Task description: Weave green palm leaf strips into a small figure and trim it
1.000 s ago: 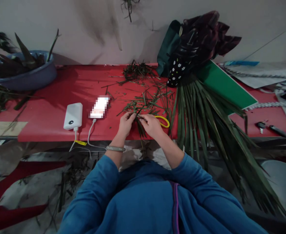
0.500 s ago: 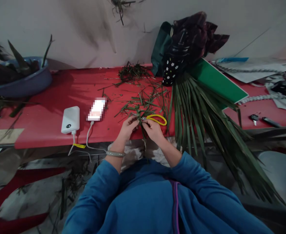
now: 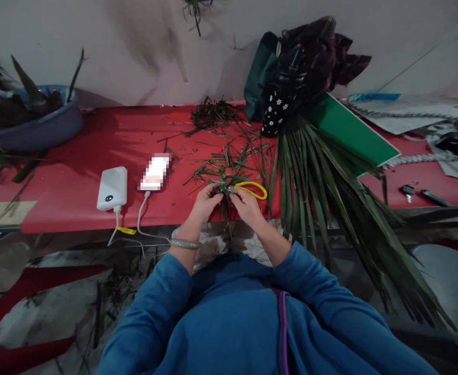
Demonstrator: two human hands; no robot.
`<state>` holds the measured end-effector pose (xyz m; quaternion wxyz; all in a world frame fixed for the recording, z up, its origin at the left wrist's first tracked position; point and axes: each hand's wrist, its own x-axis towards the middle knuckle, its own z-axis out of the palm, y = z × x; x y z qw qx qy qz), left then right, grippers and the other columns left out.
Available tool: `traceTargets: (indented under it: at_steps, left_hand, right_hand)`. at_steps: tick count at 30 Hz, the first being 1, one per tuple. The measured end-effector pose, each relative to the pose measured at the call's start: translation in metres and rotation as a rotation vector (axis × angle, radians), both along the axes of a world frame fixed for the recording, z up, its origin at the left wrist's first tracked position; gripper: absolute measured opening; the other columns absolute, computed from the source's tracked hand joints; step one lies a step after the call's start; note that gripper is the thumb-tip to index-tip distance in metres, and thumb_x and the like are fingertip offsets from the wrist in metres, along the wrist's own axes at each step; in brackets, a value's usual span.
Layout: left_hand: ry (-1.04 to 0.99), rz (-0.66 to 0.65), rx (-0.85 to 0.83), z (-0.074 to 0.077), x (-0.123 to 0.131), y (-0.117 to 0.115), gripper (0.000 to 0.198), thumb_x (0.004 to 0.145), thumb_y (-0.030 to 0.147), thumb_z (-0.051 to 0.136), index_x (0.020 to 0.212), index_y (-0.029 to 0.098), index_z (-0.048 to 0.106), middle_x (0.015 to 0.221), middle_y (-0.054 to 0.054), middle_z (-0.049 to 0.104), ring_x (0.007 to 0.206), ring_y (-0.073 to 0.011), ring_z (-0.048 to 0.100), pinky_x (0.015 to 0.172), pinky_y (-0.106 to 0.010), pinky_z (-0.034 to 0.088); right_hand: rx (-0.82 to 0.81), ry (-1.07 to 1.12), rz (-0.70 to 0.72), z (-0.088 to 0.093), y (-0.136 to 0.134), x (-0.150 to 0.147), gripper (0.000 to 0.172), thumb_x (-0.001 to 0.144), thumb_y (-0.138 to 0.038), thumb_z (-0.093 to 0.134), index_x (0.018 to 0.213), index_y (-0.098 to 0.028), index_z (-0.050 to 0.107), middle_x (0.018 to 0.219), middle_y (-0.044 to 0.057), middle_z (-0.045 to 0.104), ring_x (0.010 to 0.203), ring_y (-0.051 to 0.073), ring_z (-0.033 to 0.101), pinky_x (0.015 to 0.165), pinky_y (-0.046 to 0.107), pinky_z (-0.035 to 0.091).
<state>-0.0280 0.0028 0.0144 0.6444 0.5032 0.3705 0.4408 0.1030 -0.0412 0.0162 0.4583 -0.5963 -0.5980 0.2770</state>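
Between my two hands, at the front edge of the red table, is a small bundle of green leaf strips (image 3: pixel 224 182), some ends hanging down below the fingers. My left hand (image 3: pixel 208 202) is closed on its left side, thumb and fingers pinching it. From the right, my right hand (image 3: pixel 246 206) also pinches the bundle with bent fingers. Yellow-handled scissors (image 3: pixel 261 194) lie just beyond my right hand, their metal part close to its fingertips; whether the fingers touch them I cannot tell. Cut leaf scraps (image 3: pixel 232 156) are scattered behind the hands.
A fan of long palm leaves (image 3: pixel 303 172) hangs over the table edge at right, by dark bags (image 3: pixel 307 57) and a green board (image 3: pixel 354 133). On the left are a white power bank (image 3: pixel 112 187), a cabled phone (image 3: pixel 155 172) and a blue basin (image 3: pixel 37 127). Keys (image 3: pixel 408 191) lie far right.
The view has shifted slightly. Both hands stay at the leaf bundle with small finger movements, and the hanging leaf ends have swung a little.
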Motion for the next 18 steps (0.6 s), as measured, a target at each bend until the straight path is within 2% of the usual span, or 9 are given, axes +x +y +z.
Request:
traceTargets:
  at_steps: [4,8,18]
  left_hand:
    - [0.006,-0.010,-0.038,0.0003,0.0001,0.0006,0.035,0.059,0.021,0.062,0.093,0.017,0.056,0.065,0.005,0.053,0.048,-0.0031,0.043,0.050,-0.019,0.036]
    - [0.027,0.004,-0.017,-0.0006,0.0013,0.0012,0.032,0.060,0.022,0.061,0.092,0.016,0.057,0.065,0.005,0.053,0.049,-0.0038,0.043,0.051,-0.019,0.037]
    - [0.062,0.084,0.079,-0.0057,0.0049,0.0053,0.026,0.063,0.022,0.057,0.089,0.016,0.059,0.080,0.000,0.061,0.068,-0.0080,0.052,0.065,-0.021,0.041]
  right_hand:
    - [0.015,0.008,0.010,-0.0020,0.0015,-0.0002,0.018,0.078,-0.030,0.044,0.080,-0.018,0.057,0.078,0.002,0.062,0.074,0.016,0.056,0.071,0.029,0.043]
    - [0.015,-0.008,0.011,-0.0032,0.0011,-0.0012,0.018,0.078,-0.031,0.044,0.078,-0.019,0.057,0.076,0.002,0.061,0.072,0.016,0.056,0.069,0.029,0.043]
    - [0.032,0.070,0.066,-0.0023,0.0004,-0.0010,0.021,0.077,-0.035,0.046,0.074,-0.017,0.056,0.072,0.002,0.060,0.068,0.014,0.054,0.066,0.026,0.042]
